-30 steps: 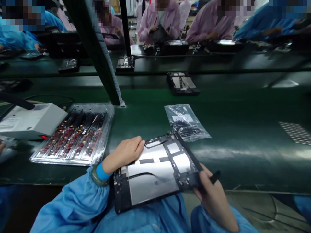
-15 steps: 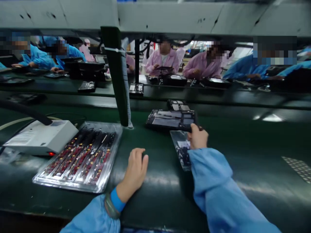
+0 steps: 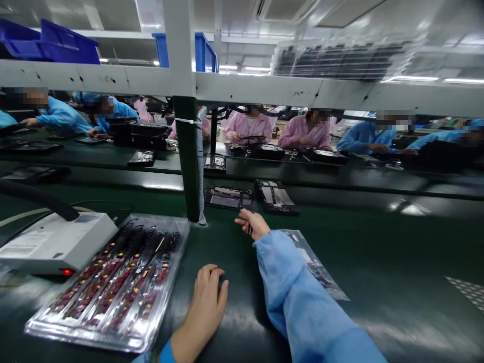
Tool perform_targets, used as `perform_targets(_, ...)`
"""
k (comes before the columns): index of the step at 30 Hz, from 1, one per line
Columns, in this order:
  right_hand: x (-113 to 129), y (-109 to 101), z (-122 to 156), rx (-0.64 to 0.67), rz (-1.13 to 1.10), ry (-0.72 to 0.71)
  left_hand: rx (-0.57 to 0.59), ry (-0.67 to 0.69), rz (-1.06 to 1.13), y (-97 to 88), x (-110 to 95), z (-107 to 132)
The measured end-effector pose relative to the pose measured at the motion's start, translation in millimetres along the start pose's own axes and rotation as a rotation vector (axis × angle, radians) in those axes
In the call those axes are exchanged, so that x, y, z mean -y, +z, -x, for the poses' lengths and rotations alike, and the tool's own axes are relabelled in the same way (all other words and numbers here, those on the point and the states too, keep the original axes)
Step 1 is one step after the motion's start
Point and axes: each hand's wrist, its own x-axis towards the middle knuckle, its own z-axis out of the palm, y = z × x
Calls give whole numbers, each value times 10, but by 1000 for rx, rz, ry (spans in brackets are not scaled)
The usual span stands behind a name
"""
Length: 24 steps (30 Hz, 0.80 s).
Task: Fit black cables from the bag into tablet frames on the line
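Note:
My right hand (image 3: 254,225) reaches forward over the green bench, just in front of a flat black device with its inside exposed (image 3: 229,197). A thin dark stick-like thing (image 3: 249,229) shows between its fingers; its kind is unclear. The fingertips are apart from the device or barely at its edge. Beside that device lies a second opened black device (image 3: 275,197). A clear plastic bag with small parts (image 3: 317,264) is partly covered by my right sleeve. My left hand (image 3: 207,302) rests on the bench, fingers loosely bent and holding nothing.
On the left lies a clear plastic tray (image 3: 143,343) of red and black strip-like parts, beside a white box with a red light (image 3: 56,242). A green post (image 3: 188,161) rises from the bench. Co-workers sit across a raised line (image 3: 325,174). A perforated sheet (image 3: 467,292) lies right.
My right hand has moved left and set the black device down beside the other one, letting go of it. The view has tilted up. My left hand stays on the bench.

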Motion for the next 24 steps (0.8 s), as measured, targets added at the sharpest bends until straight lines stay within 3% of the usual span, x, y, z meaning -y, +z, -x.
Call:
perform_targets(4,-407,-61,564,291,117,48,45,19,8,-29,-17,16)
perform_targets(7,-723,-113,871,385,208,13,60,56,15,-58,-49,8)
perform_targets(11,-971,-182,1031,310,328,-170,-37,146,15,-148,-142,-10)
perform_targets(14,-1028,-217,1056,219,413,-308,-168,202,-65,-375,-157,-24)
perform_targets(16,-1040,-236,1066,213,467,-349,-244,200,-175,-610,-85,-23)
perform_targets(19,-1053,-261,1073,247,528,-365,-309,88,-388,-981,152,24)
perform_targets(21,-1058,-270,1067,274,557,-374,-288,-18,-514,-1158,344,82)
perform_targets(24,-1059,-272,1063,309,588,-394,-198,-138,-639,-1262,555,144)
